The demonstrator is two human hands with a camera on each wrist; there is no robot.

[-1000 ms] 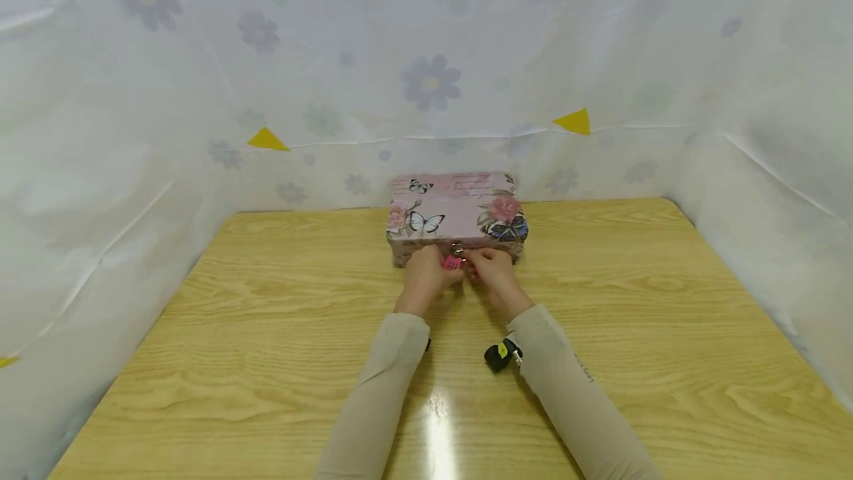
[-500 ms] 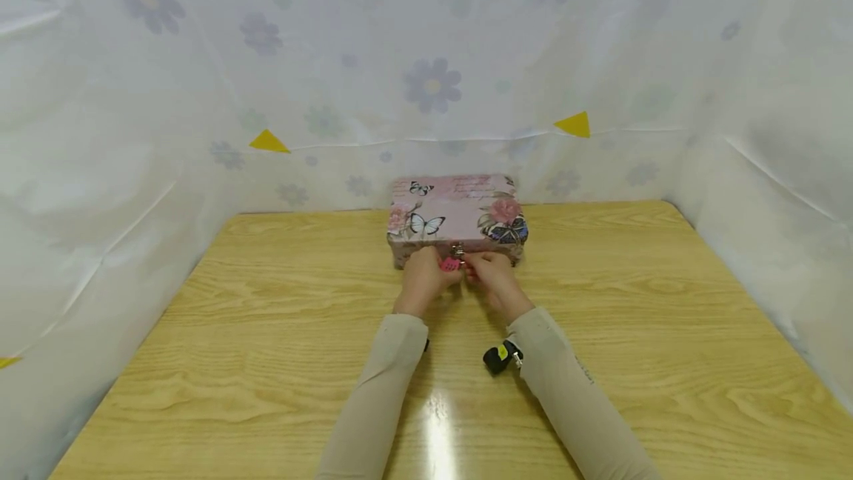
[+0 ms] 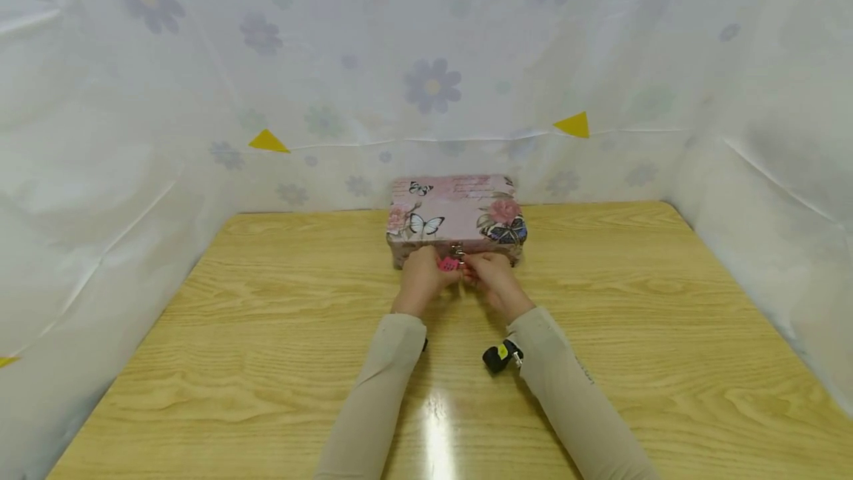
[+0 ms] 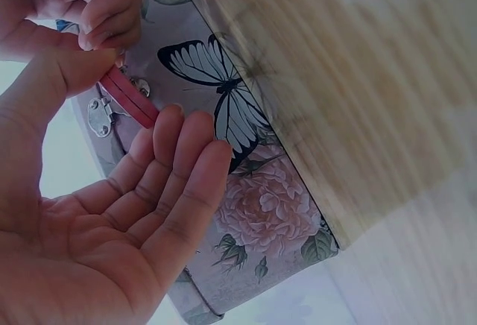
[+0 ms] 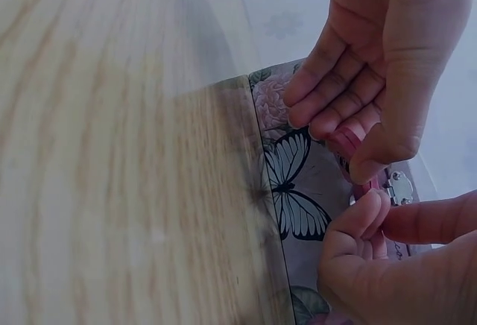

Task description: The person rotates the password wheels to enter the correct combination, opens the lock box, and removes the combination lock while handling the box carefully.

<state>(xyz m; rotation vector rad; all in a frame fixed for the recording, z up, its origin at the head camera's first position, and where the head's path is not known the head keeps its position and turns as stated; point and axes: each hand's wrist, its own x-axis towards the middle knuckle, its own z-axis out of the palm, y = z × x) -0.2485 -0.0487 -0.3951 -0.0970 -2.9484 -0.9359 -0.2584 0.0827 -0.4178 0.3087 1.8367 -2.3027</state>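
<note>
A small pink padlock (image 3: pixel 449 264) with dark marks on its body is at the front of a pink tin box (image 3: pixel 460 202) printed with butterflies and roses. My left hand (image 3: pixel 421 280) pinches the padlock's body between thumb and fingers. My right hand (image 3: pixel 496 280) has its thumb and forefinger pinched at the padlock's shackle end, just below the box's metal clasp (image 3: pixel 457 249). In the left wrist view the padlock (image 4: pixel 128 98) is seen edge-on, beside the silver clasp plate (image 4: pixel 99 116). The fingers hide most of the shackle; I cannot tell whether it passes through the clasp.
The box's lid is down, and it stands at the back of a wooden table (image 3: pixel 266 361), near a white flower-printed curtain (image 3: pixel 353 58). Yellow triangles (image 3: pixel 571 124) are on the curtain. A black wrist strap (image 3: pixel 500 356) hangs under the right sleeve.
The padlock and my left hand have shifted very slightly left. My right hand stays almost in place, and the box stands where it was.
</note>
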